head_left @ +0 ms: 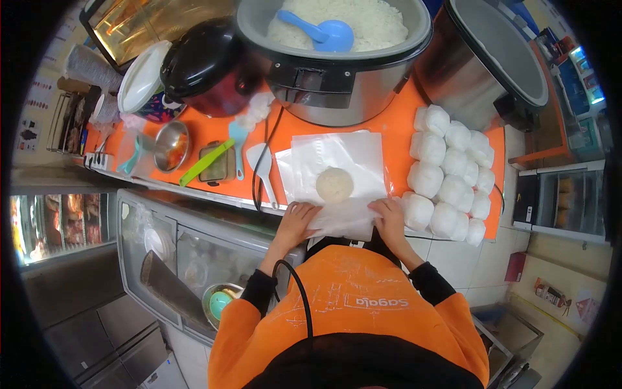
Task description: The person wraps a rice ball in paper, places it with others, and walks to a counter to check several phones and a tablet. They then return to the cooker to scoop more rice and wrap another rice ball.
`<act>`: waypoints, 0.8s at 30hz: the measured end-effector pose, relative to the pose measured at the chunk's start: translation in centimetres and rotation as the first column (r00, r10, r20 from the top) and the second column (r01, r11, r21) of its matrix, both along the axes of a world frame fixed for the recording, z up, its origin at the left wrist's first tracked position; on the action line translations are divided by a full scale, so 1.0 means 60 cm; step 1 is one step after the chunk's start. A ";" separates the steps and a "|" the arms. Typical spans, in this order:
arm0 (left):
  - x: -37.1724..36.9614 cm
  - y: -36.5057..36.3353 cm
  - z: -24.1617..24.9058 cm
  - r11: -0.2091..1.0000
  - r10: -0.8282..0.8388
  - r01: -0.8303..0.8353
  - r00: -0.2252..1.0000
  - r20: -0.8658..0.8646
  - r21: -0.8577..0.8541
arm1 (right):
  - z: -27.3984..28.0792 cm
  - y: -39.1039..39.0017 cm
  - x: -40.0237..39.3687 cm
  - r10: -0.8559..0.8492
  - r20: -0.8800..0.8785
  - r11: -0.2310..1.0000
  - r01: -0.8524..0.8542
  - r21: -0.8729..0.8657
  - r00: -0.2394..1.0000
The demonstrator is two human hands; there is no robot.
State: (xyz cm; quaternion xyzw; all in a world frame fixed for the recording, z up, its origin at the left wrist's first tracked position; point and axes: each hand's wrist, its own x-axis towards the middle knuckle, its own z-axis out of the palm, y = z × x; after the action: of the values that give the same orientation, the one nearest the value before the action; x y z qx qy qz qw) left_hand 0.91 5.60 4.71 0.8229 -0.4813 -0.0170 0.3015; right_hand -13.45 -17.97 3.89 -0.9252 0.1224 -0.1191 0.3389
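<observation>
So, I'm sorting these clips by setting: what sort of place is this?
Probably a food stall or shop kitchen: a large rice cooker full of rice, wrapped rice balls piled on the orange counter.

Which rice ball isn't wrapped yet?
The lone rice ball lying bare on the clear plastic sheet between the hands. The wrapped balls sit bagged, piled to the right on the orange counter.

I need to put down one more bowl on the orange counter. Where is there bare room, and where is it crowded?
Bare orange counter shows between the plastic sheet and the wrapped rice balls, below the rice cooker. A smaller patch lies between the steel bowl and the black pot. Crowded: the utensils around the green tongs, and the sheet's near edge, held by left hand and right hand.
</observation>
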 end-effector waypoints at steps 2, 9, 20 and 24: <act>0.014 0.023 -0.023 1.000 0.017 -0.018 1.000 -0.015 -0.021 | 0.001 0.005 0.015 -0.095 0.067 0.993 0.090 0.077 0.993; 0.051 -0.054 -0.096 0.815 0.576 -0.573 0.818 -0.011 0.085 | -0.078 0.010 0.108 -0.293 -0.178 0.918 0.225 -0.326 0.939; -0.027 -0.066 -0.006 0.259 -0.027 -0.913 -0.334 -0.942 0.316 | -0.015 0.043 0.111 0.014 0.111 0.998 -0.008 -0.056 0.994; 0.004 -0.077 -0.093 0.293 -0.279 -0.879 -0.456 -0.845 0.377 | -0.056 0.057 0.136 -0.038 -0.001 0.998 0.038 0.040 0.999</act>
State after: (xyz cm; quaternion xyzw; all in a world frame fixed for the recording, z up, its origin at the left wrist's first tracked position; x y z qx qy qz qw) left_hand 1.12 0.97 -0.86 0.3594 0.4146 -0.2814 0.7872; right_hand -5.29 -14.56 0.53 -0.9157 0.1422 -0.1229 0.3551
